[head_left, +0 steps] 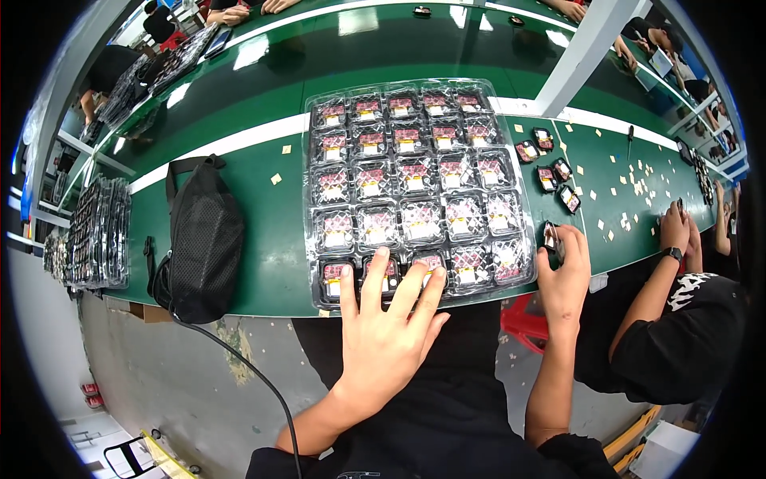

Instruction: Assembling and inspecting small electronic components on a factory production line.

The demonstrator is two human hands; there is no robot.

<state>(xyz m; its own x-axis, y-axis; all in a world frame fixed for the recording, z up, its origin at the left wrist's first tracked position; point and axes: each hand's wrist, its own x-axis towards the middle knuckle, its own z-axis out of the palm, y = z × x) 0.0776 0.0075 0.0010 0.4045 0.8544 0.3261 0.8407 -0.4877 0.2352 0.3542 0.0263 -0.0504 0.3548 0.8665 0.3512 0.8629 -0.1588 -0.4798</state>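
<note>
A clear plastic blister tray (306, 199) lies in front of me, its pockets filled with rows of small black units bearing pink, white and yellow labels. My left hand (388, 335) is spread open over the front row, fingertips touching or just above the units at the near edge. Just right of the tray, my right hand (565, 275) pinches a small black unit (550, 234) between thumb and fingers, at the green table (271, 239). Several loose black units (546, 177) lie beyond that hand; their details are too small to tell.
A black mesh bag (203, 239) with a strap and a cable sits left of the tray. Stacked trays (100, 231) stand at the far left. Small pale paper squares (638, 188) litter the right side, near a co-worker's hand (675, 227). A grey post (586, 56) rises behind.
</note>
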